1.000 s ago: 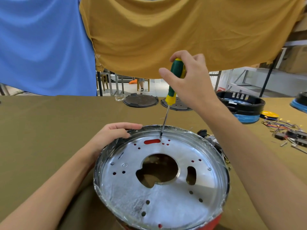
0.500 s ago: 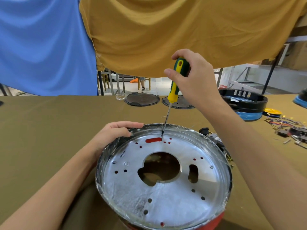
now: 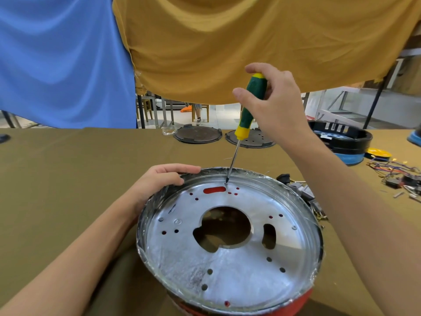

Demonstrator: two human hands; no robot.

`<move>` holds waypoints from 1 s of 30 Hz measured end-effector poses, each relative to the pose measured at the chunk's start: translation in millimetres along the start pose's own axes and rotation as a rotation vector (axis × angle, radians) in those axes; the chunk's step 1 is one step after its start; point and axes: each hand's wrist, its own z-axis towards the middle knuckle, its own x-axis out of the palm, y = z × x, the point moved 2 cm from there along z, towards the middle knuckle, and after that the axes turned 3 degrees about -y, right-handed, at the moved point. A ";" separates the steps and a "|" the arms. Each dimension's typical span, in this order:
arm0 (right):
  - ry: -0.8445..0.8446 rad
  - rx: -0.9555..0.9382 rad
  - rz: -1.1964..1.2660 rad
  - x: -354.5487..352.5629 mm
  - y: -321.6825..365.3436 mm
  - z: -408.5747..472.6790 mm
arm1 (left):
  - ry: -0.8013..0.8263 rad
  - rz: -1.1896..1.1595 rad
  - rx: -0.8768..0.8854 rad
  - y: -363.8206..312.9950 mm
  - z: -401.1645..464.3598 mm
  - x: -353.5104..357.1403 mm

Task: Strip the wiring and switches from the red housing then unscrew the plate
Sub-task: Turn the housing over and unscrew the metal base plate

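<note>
Right hand: my right hand is raised at upper centre of the frame, forearm running down to the lower right, thumb and curled fingers pinching the green-and-yellow screwdriver near the top of its handle.
Screwdriver: tilted slightly, tip down on the far edge of the metal plate, just right of a red slot.
Left hand: my left hand comes in from the lower left, fingers curled over the plate's upper-left rim, gripping it.
Red housing: the red housing sits at lower centre on the olive tablecloth, showing under the plate.
Wiring: the stripped wiring lies at the right edge.
</note>
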 end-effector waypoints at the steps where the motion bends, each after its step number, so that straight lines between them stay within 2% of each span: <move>1: 0.011 0.012 0.018 -0.7 -0.1 1.1 | 0.002 0.000 0.000 -0.2 -0.3 0.1; 5: 0.028 0.079 0.128 -2.8 1.4 3.9 | 0.008 0.003 -0.003 -1.1 -0.4 0.3; 12: 0.075 -0.023 0.048 -1.4 0.7 2.2 | 0.005 0.036 0.018 -1.5 -1.5 0.4; 17: 0.069 0.097 0.127 -4.5 -2.5 5.4 | 0.015 0.030 0.005 -1.8 -1.7 0.2; 20: 0.123 0.056 0.098 -1.4 -1.5 2.8 | 0.011 0.047 0.007 -2.4 -1.9 0.2; 24: 0.092 0.007 0.018 -5.2 -2.3 5.1 | 0.012 0.061 0.009 -2.7 -2.4 0.7; 30: 0.089 0.133 0.108 -8.6 -1.7 7.7 | 0.010 0.046 0.000 -1.9 -2.5 0.2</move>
